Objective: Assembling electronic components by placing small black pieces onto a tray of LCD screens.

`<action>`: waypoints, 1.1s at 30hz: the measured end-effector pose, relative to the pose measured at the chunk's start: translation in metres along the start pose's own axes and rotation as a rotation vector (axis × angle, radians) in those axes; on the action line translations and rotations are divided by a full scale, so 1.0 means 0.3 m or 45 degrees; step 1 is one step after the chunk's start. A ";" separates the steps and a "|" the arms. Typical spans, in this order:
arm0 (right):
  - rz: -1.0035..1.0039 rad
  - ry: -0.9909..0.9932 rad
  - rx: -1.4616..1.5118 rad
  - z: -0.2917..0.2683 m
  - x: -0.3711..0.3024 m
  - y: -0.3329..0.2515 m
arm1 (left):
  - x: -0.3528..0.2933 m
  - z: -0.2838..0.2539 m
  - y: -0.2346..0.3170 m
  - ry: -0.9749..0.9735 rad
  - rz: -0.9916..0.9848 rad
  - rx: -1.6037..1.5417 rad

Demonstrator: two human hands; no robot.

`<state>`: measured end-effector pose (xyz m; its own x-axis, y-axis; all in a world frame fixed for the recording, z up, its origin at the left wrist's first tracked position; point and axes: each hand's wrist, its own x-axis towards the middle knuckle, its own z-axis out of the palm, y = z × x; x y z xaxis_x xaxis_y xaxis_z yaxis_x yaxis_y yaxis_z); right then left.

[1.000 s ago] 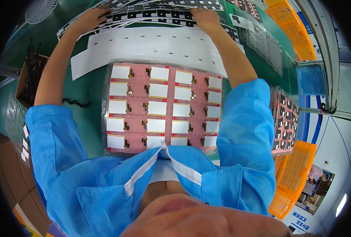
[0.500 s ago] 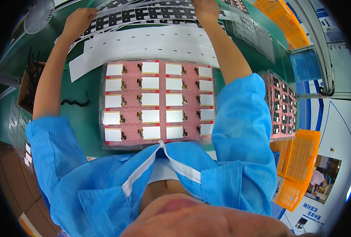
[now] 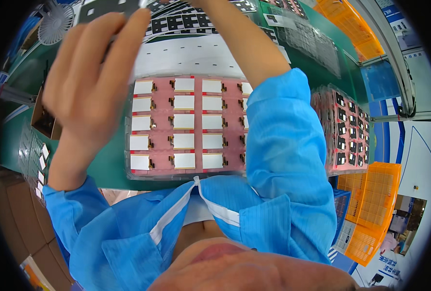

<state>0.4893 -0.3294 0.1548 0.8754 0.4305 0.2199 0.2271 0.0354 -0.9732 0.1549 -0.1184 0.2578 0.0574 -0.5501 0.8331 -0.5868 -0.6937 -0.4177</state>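
Note:
My left hand (image 3: 91, 80) is raised close to the camera above the tray's left side, blurred, with its fingers bent and closed. At its fingertips is a dark sheet with white cut-outs (image 3: 91, 10), which it appears to pinch. My right forearm (image 3: 247, 41) reaches to the far edge; that hand is cut off by the top of the picture, near strips of black die-cut pieces (image 3: 188, 20). A long white sheet with small dark marks (image 3: 186, 56) lies below the strips. Nearer me, a pink tray (image 3: 164, 131) holds rows of white rectangular panels with small flex connectors.
Stacked pink trays with black pieces (image 3: 351, 128) stand at the right. Clear plastic trays (image 3: 310, 46) lie at the far right, near an orange basket (image 3: 349, 24). Another orange basket (image 3: 375, 208) is lower right. A white fan (image 3: 55, 24) stands far left, beyond a cardboard box (image 3: 45, 121).
My left hand has come up and nearer the camera from the strips, with the dark sheet now beside its fingertips. My right arm has shifted left and farther out, its hand leaving the picture.

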 end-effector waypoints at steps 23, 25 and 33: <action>0.345 0.455 0.345 -0.042 -1.028 -0.162 | 0.029 0.539 0.281 -0.957 -0.760 -1.883; 0.369 0.511 -0.019 -0.114 -1.002 -0.087 | -0.075 0.653 0.187 -0.580 -0.417 -1.446; 0.229 0.933 -1.436 -0.457 -1.064 0.189 | -0.511 1.020 -0.113 -1.083 -0.599 -0.600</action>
<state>0.2813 -0.5883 0.0386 0.8737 -0.2363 0.4252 0.0000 -0.8741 -0.4857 0.4132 -0.1528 0.0333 0.7937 -0.5438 0.2724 -0.6008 -0.7709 0.2115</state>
